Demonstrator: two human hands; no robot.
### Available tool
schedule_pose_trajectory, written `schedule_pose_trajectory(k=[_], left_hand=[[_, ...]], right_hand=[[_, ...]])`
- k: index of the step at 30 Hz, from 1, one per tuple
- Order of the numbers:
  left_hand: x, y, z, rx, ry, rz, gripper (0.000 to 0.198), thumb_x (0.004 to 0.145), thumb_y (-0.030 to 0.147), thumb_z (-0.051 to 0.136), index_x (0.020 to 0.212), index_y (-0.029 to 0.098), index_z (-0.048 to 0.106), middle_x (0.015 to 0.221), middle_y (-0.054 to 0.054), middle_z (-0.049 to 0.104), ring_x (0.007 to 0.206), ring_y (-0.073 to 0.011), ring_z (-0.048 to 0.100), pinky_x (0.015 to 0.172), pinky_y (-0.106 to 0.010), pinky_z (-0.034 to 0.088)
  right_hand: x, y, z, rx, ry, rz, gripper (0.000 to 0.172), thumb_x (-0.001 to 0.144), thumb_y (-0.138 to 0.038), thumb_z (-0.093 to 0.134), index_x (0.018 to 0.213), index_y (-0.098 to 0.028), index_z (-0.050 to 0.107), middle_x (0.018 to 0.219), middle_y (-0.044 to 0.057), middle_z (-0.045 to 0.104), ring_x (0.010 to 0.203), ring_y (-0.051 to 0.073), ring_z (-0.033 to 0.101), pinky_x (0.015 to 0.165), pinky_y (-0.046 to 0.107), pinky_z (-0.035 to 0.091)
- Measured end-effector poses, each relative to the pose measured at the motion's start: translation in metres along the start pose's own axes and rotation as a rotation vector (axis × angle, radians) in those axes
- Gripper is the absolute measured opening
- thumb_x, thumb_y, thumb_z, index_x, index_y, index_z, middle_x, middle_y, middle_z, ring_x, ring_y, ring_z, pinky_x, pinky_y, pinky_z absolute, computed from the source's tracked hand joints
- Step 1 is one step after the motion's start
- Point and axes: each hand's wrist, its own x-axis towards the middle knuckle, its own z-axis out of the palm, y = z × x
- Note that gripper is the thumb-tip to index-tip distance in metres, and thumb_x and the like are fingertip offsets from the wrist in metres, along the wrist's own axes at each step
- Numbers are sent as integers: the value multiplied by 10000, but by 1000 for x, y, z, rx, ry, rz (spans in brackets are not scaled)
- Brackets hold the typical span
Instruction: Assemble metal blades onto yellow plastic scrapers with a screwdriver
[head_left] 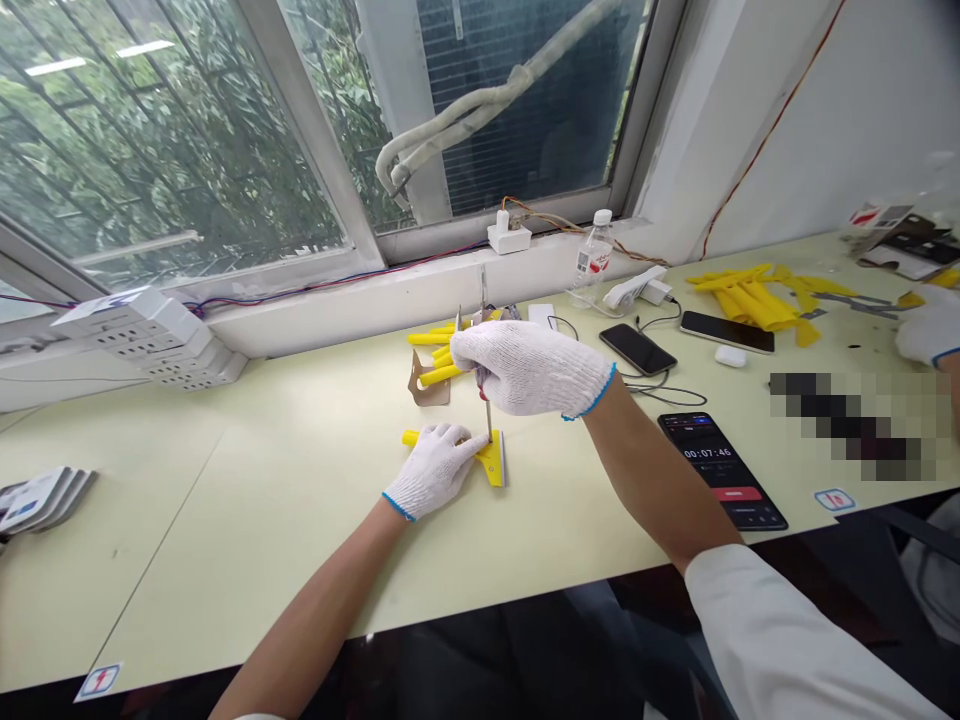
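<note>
At a pale green table [225, 500] beneath a window [172, 150], gloved left fingers [450, 447] grip a yellow plastic piece [491, 462]. Gloved right fingers [480, 350] clench a thin metal rod [488, 420], its tip touching that piece.

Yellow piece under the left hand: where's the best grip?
Take the yellow piece by its rounded tube end, coming from the left and above. That end sticks out clear of the left hand and looks easy to wrap, while the flat end has a thin metal rod on it, held by the right hand.
</note>
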Motion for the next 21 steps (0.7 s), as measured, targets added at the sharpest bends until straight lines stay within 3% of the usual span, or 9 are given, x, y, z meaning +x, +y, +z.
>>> schedule_pose_trajectory(k=[4, 8, 10, 17, 21], left_hand=[[0, 0, 1, -24, 9, -4, 510, 1126, 234, 365, 1574, 308, 598, 1257, -139, 673, 1091, -315, 594, 965, -520, 483], [0, 0, 1, -20, -1, -12, 520, 1105, 226, 398, 1567, 320, 616, 1255, -143, 674, 1094, -324, 599, 976, -541, 485], [1, 1, 1, -13, 1, -12, 514, 1104, 221, 401, 1556, 316, 626, 1255, -141, 676, 1094, -322, 604, 976, -538, 482], [-2, 0, -1, -19, 28, 4, 492, 1106, 216, 411, 1539, 308, 627, 1251, -127, 697, 1103, -315, 629, 976, -517, 482], [0, 4, -3, -96, 159, -67, 519, 1011, 224, 569, 1526, 257, 618, 1315, -130, 713, 1212, -346, 633, 1083, -565, 464]], right_hand=[[-1, 4, 2, -51, 89, -1, 380, 898, -612, 681, 796, -249, 628, 735, 47, 651, 752, 74, 657, 597, 259, 409], [-1, -2, -4, -156, -78, 15, 170, 948, -353, 612, 937, -189, 658, 838, 53, 680, 765, 103, 597, 687, 258, 421], [-3, -9, -13, -186, -113, 33, 169, 934, -231, 582, 1054, -152, 671, 931, 55, 707, 787, 108, 573, 737, 251, 420], [-31, -21, -55, -175, 188, 146, 106, 935, -221, 621, 995, -137, 648, 875, 18, 642, 775, 88, 515, 778, 230, 418], [-57, -19, -63, -202, 378, 243, 109, 915, -259, 660, 939, -155, 639, 907, 36, 644, 787, 107, 528, 747, 247, 422]])
